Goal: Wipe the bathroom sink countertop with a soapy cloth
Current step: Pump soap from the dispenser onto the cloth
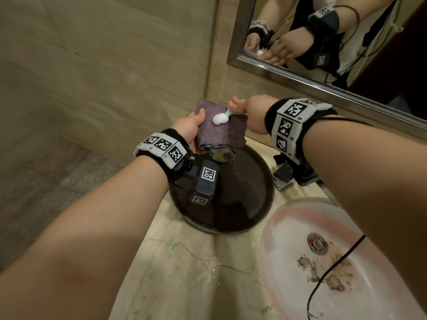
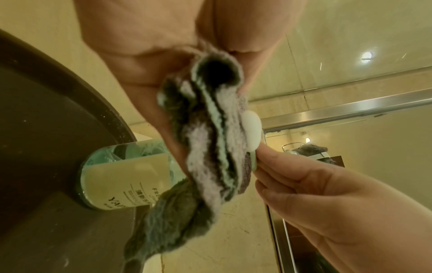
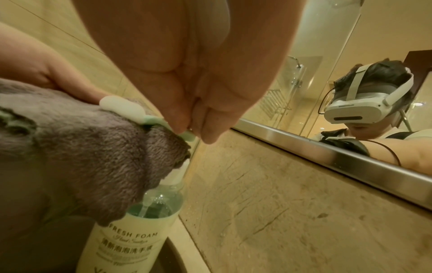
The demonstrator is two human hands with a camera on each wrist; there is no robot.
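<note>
foam bottle (image 3: pixel 131 240) part full, cloth (image 1: pixel 219 132) foamed

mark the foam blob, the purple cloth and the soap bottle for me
white foam blob (image 1: pixel 219 118), head view, centre of the blob on the cloth.
folded purple terry cloth (image 1: pixel 221 135), head view, bare top face below the foam.
green foam-soap pump bottle (image 3: pixel 131 240), right wrist view, pale label on the body.

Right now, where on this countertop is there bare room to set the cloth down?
The marble countertop lies bare near the front, bordered by the dark round tray behind and the pink sink basin to the right. The back corner is crowded: both hands, the cloth and the foam soap bottle over the tray, with the faucet beside.
</note>
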